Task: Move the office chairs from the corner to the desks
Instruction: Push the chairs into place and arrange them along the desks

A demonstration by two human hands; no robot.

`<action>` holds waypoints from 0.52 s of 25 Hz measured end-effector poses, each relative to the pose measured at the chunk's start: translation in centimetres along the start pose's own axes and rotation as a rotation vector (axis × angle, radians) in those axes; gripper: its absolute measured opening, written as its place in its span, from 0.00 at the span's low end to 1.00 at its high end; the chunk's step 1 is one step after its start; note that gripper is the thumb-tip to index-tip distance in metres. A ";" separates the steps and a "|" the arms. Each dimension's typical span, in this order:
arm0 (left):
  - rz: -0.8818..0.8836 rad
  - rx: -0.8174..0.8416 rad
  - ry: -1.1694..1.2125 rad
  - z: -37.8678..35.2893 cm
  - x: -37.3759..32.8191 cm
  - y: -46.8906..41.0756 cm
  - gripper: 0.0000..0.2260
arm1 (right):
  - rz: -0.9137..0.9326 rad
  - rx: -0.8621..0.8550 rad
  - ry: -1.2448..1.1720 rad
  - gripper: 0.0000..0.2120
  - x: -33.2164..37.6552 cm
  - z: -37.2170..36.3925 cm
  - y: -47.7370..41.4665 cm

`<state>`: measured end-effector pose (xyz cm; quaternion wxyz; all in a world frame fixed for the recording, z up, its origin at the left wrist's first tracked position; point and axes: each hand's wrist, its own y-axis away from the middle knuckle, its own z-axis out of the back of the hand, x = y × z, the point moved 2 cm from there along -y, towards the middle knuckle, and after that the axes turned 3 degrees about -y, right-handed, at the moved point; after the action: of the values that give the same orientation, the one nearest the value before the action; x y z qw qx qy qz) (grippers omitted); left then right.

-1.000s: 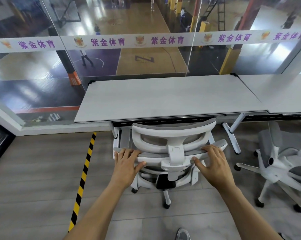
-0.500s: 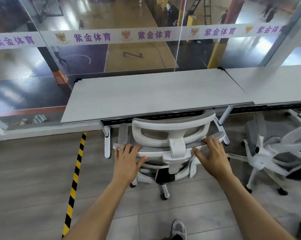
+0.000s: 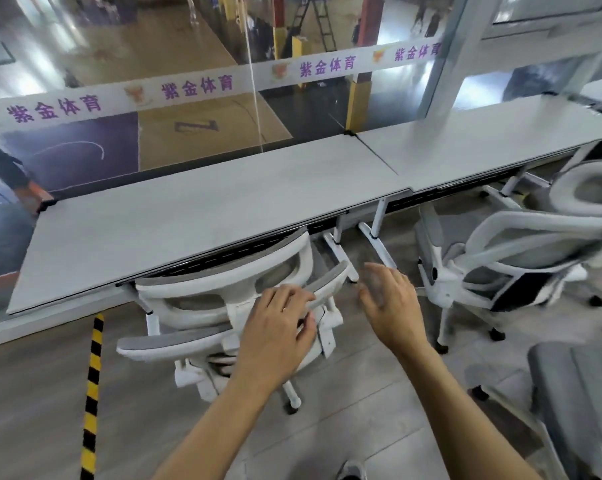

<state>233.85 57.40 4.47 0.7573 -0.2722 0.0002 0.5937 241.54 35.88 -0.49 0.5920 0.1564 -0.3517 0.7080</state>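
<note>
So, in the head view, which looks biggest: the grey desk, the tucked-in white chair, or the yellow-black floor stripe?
1. Long grey desk top.
2. White mesh-backed office chair tucked under it.
3. Yellow-and-black striped floor tape, a thin strip.
The wide-angle lens distorts things, but the gaps look clear.

A white office chair (image 3: pixel 223 306) sits tucked under the left desk (image 3: pixel 188 209). The left hand (image 3: pixel 279 330) rests on it; the right hand (image 3: pixel 389 303) hovers spread, touching nothing.
</note>
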 end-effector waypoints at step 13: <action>-0.202 0.203 0.204 -17.2 -17.3 -17.9 0.12 | -0.263 -0.280 0.063 0.17 -19.3 17.9 -6.6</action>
<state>250.38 32.07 2.78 0.8328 -0.2517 0.1098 0.4806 249.17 9.97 1.90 0.7060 0.0949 -0.4047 0.5734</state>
